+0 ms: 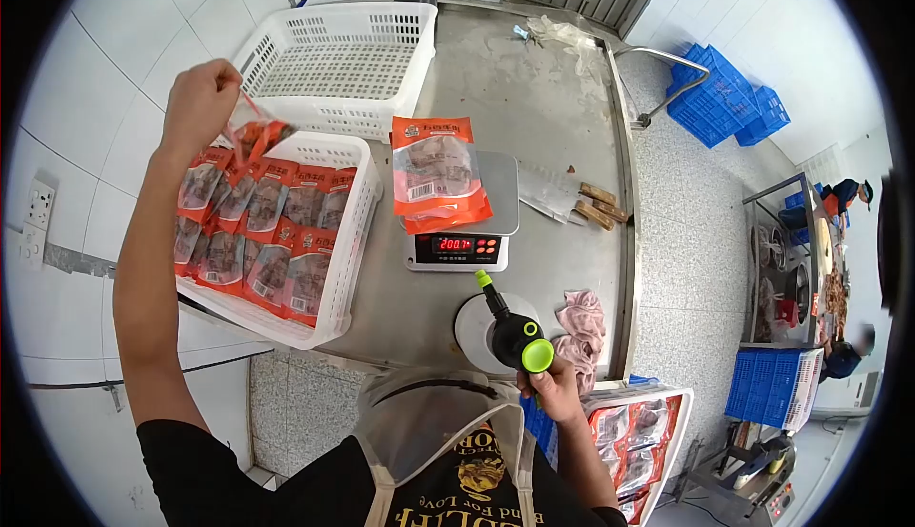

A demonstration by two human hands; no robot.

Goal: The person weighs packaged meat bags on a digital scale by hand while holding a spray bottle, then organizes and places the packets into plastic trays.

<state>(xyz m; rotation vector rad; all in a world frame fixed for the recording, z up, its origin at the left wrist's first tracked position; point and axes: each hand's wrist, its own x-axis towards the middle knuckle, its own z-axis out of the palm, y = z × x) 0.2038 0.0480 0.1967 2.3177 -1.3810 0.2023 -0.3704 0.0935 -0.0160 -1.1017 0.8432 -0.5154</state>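
My left hand (202, 103) is raised at the left, fingers pinched on a red and clear packet (257, 138) that hangs above a white basket (355, 232). In that basket lie rows of red packets (289, 195) with dark meat showing through. My right hand (556, 389) is closed around a black spray bottle (519, 336) with a lime-green nozzle and cap. Beneath the sprayer is a white round shape; whether it is the bottle's body I cannot tell. A small stack of red packets (437, 170) rests on a digital scale (457, 253) with lit red digits.
A white basket (334, 70) stands at the back of the steel table (515, 79). Cleavers (548, 192) with wooden handles and a pink cloth (581, 327) lie to the right. Another packet basket (679, 413) is at lower right. Blue crates (717, 98) and people are farther off.
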